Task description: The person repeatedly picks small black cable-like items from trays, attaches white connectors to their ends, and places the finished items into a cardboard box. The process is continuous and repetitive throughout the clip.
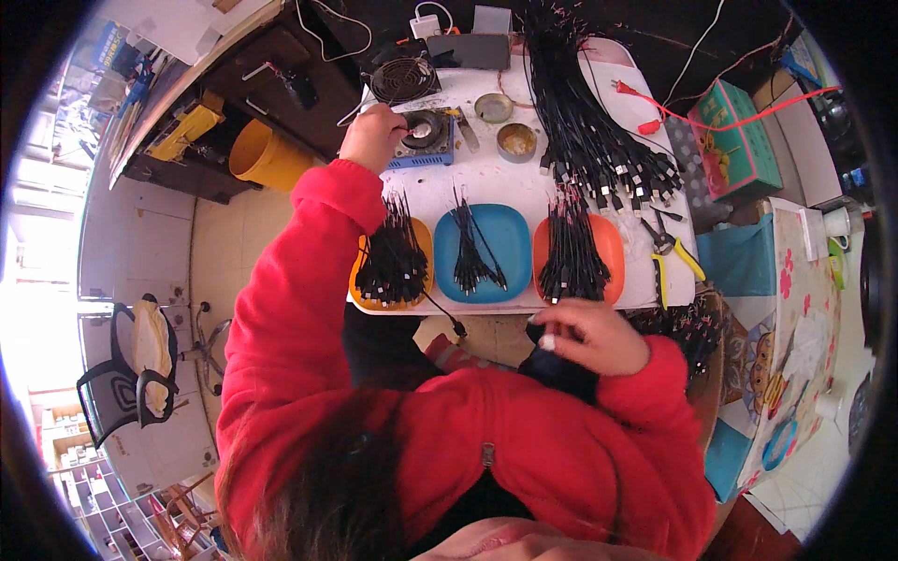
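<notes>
My left hand [374, 137] is at the far left of the table, its fingers pinched beside the round black pot [426, 129] of a small blue heating device [432, 157]. A dark bit shows at the fingertips, too small to name. My right hand [596, 337] hovers at the table's front edge, below the orange tray [615, 245], fingers curled together; what they hold, if anything, is hidden. Bundles of black cables lie in the yellow tray [356, 279], the blue tray [510, 234] and the orange one. One cable end [458, 327] hangs over the front edge.
A large heap of black cables [585, 112] covers the table's back right. Yellow-handled pliers [666, 252] lie at the right edge. Behind the pot are a round tin [516, 141] and a black fan [403, 80]. A red cord [739, 123] crosses near a green box [734, 140].
</notes>
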`<state>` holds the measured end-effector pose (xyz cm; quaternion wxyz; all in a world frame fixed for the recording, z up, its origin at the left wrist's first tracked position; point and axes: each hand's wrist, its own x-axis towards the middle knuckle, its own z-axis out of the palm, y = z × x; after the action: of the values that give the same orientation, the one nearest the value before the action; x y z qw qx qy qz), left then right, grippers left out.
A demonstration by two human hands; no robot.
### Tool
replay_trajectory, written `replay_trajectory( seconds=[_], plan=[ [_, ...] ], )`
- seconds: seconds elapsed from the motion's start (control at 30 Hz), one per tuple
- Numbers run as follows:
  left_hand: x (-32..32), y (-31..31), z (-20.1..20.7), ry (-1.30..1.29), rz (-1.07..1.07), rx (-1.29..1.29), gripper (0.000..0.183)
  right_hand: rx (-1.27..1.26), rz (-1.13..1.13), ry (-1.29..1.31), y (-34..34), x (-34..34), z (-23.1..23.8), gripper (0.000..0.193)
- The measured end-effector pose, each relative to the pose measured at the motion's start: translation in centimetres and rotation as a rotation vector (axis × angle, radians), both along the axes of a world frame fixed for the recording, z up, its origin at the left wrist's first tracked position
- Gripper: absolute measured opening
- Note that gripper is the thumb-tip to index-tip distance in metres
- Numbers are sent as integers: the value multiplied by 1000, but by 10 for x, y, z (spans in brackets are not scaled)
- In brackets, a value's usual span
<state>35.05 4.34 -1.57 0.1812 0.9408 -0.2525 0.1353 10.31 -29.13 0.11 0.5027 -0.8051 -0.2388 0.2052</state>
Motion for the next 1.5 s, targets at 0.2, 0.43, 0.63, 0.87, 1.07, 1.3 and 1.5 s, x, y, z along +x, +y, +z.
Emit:
replay_trajectory(
  seconds=[0.2,0.43,0.63,0.87,1.07,1.3,1.5],
  plan=[
    [23,0,-12,53,32,226,8,152,-22,143,26,-23,-32,26],
    [33,-7,-7,102,-13,338,6,118,31,94,37,-21,-45,28],
    [36,-14,-6,93,-52,455,10,115,40,51,38,-20,-49,28],
    [36,-20,-4,103,-23,533,13,122,35,65,37,-21,-50,28],
    [38,-16,-12,100,2,526,13,99,7,-6,40,-24,-52,26],
    [16,-1,11,-21,-55,186,13,81,-250,-49,20,-39,-51,24],
    [-118,5,75,46,-62,-540,6,-142,-813,-180,-54,-35,-49,22]
  ],
)
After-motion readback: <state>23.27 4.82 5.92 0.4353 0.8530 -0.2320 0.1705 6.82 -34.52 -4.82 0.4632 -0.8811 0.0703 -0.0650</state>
